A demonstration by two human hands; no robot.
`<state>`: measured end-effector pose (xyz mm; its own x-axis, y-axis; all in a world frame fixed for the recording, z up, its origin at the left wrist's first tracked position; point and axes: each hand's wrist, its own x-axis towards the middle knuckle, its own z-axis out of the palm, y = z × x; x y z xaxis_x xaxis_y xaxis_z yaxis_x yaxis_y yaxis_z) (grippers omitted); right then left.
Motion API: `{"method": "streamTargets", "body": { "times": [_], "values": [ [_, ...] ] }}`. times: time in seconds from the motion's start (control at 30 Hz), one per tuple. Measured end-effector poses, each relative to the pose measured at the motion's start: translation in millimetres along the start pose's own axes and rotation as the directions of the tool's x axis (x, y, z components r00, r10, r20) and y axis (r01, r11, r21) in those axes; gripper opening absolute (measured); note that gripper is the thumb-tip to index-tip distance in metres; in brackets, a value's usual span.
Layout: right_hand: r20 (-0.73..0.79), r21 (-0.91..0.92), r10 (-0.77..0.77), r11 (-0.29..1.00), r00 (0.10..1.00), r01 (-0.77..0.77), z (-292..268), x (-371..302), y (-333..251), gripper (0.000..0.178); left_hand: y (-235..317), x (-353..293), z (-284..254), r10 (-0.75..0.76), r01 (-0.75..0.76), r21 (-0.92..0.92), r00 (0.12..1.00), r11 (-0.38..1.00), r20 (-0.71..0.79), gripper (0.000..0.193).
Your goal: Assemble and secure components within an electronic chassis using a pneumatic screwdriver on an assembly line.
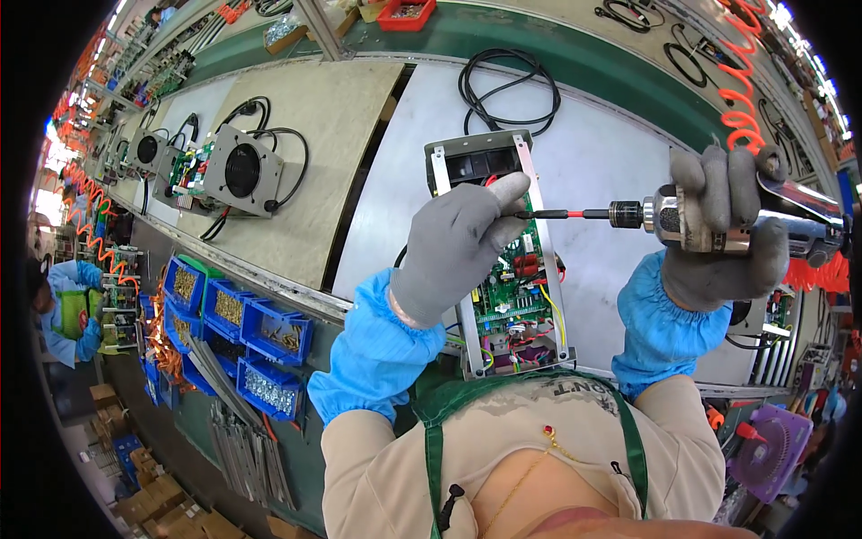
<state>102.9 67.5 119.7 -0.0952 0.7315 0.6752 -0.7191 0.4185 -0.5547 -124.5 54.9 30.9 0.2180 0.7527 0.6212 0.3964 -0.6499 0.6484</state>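
Your right hand (727,229), in a grey knit glove, has its fingers wrapped tight around the silver pneumatic screwdriver (718,225), which lies nearly level with its long axis running left to right across your view. Its red-sleeved bit (561,214) points toward your left, and the tip ends at your left hand (458,242), whose gloved fingers (503,193) are pinched together on the bit's end; whether a screw sits between them cannot be told. Your left hand is therefore the nearer one to the work, hovering directly over the open metal chassis with the green circuit board (512,287), which rests on the pale tabletop (602,153) just ahead of your chest, its long axis running away from you toward the coiled black cable (507,90).
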Motion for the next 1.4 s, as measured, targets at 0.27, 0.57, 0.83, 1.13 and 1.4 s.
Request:
{"method": "streamTargets", "body": {
  "times": [0.27, 0.57, 0.83, 1.13, 1.4],
  "values": [
    [0.318, -0.147, 0.009, 0.988, 0.948, 0.039, -11.7, 39.4, 5.4, 0.051, -6.6, 50.8, -5.0, -0.161, 0.228, -0.206, 0.941, 0.952, 0.298, 0.062],
    [0.186, -0.291, -0.098, 0.945, 0.978, 0.151, -21.9, 48.0, 35.3, 0.051, -50.2, 72.2, 36.6, -0.352, 0.023, 0.646, 0.853, 0.763, 0.386, 0.067],
    [0.032, -0.355, -0.051, 0.933, 0.998, 0.06, -28.8, 51.9, 62.4, 0.043, -60.9, 62.8, 36.1, -0.218, 0.027, 0.511, 0.923, 0.859, 0.317, 0.053],
    [-0.033, -0.312, 0.01, 0.95, 0.999, -0.02, -30.2, 50.0, 69.7, 0.041, -55.5, 63.7, 37.4, -0.187, 0.017, 0.501, 0.938, 0.865, 0.291, 0.05],
    [0.002, -0.531, 0.084, 0.845, 0.996, -0.071, -4.4, 41.6, 78.4, 0.046, -60.4, 59.6, 39.3, -0.155, 0.009, 0.472, 0.95, 0.881, 0.272, 0.042]
  ]
}}
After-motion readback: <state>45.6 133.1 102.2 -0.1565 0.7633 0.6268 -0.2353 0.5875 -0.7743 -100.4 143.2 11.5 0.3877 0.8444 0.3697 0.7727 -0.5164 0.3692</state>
